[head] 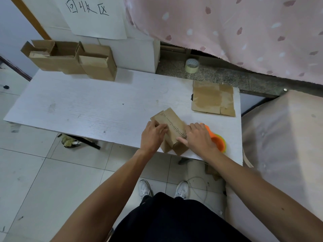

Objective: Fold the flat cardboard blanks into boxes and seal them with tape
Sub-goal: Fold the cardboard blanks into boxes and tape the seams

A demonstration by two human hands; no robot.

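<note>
A small brown cardboard box (174,128) lies near the front edge of the white table (87,109), with a strip of tape along its top seam. My left hand (153,135) holds the box's left side, fingers curled over the top. My right hand (199,137) grips an orange tape dispenser (218,141) against the box's right end, thumb stretched along the box's near face. A flat cardboard blank (213,100) lies at the table's back right.
Several open folded boxes (70,58) stand at the table's back left under a paper sign (90,14). A tape roll (191,65) sits on the stone ledge. A pink curtain (236,32) hangs behind; a padded seat (283,154) borders the right.
</note>
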